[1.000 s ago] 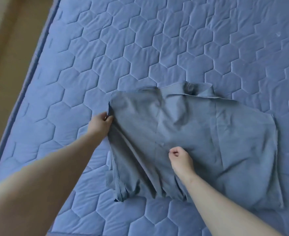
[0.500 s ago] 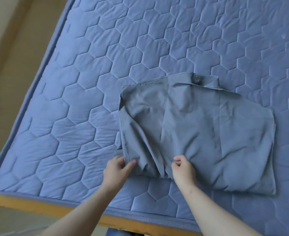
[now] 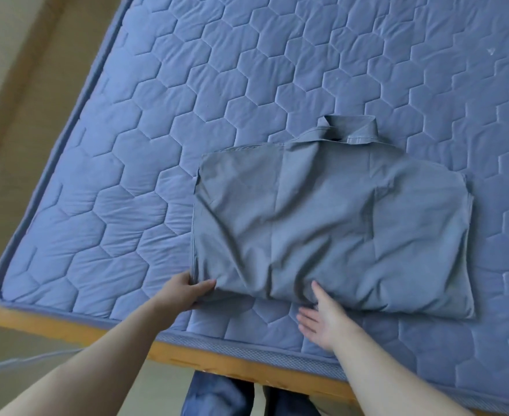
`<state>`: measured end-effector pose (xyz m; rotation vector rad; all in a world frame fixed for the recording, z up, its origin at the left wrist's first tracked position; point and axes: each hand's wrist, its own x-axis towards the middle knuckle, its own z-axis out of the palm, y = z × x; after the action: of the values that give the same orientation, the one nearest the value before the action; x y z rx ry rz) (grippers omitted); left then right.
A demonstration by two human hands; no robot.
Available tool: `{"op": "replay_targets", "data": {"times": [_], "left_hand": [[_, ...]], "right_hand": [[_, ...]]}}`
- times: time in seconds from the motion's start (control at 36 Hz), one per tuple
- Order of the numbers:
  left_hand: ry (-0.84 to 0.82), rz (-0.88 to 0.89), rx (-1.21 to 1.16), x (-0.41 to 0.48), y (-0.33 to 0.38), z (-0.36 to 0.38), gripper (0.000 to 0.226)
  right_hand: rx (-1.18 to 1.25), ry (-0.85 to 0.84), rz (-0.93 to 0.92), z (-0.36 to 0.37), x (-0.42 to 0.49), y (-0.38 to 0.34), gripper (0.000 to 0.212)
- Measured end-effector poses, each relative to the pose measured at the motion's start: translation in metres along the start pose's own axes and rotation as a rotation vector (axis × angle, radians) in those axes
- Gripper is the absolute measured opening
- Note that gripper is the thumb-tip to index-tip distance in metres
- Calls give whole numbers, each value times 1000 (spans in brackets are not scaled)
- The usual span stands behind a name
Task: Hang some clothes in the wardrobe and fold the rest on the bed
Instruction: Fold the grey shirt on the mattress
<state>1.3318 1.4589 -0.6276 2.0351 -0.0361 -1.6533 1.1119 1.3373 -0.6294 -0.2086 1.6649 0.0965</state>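
A grey-blue collared shirt (image 3: 331,223) lies folded into a rough rectangle on the blue quilted mattress (image 3: 187,115), its collar pointing away from me. My left hand (image 3: 184,291) pinches the shirt's near left corner between thumb and fingers. My right hand (image 3: 322,316) lies flat with fingers spread at the near edge of the shirt, fingertips touching the fabric and holding nothing.
The wooden bed frame (image 3: 67,322) runs along the near edge of the mattress. Beige floor (image 3: 22,85) shows to the left of the bed. My legs in blue jeans (image 3: 217,394) stand against the frame.
My left hand moved from the shirt's far left edge down to its near left corner. My right hand opened from a fist and lies flat. The near hem looks smoother.
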Motion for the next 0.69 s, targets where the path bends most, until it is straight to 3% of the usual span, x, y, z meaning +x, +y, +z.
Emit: {"op": "replay_targets", "data": {"times": [0.06,0.11,0.19,0.25,0.31,0.36,0.42,0.47,0.5,0.58,0.69], "left_hand": [[70,13,73,0,-2,-7,16],[204,54,163,2,-4,-13,18],[348,78,286,0,-2,-12,18],[292,72,157,0,3,-4,20],[197,51,-127,0,13,4,35],[235,42,-235,2,21,5,33],[388,48,-112,9,19,-2,19],[518,-8,78,13,17,-11,13],[549,-36,124,15,20,-13,20],[513,17,104,24,41,-13,70],[560,224,401,34,90,8,77]], "right_hand": [[222,5,-10,-1,5,-2,39],[271,57,-12,-3,12,0,16],[225,120,15,-4,17,7,22],[212,139,46,-5,16,10,12],[222,158,44,-6,15,10,20],[240,178,28,-9,16,8,42],[237,190,13,-12,15,5,47],[232,220,8,-15,16,4,38],[240,249,3,-17,17,4,34],[328,321,-29,-20,18,0,43],[424,263,-24,-19,17,-10,50]]}}
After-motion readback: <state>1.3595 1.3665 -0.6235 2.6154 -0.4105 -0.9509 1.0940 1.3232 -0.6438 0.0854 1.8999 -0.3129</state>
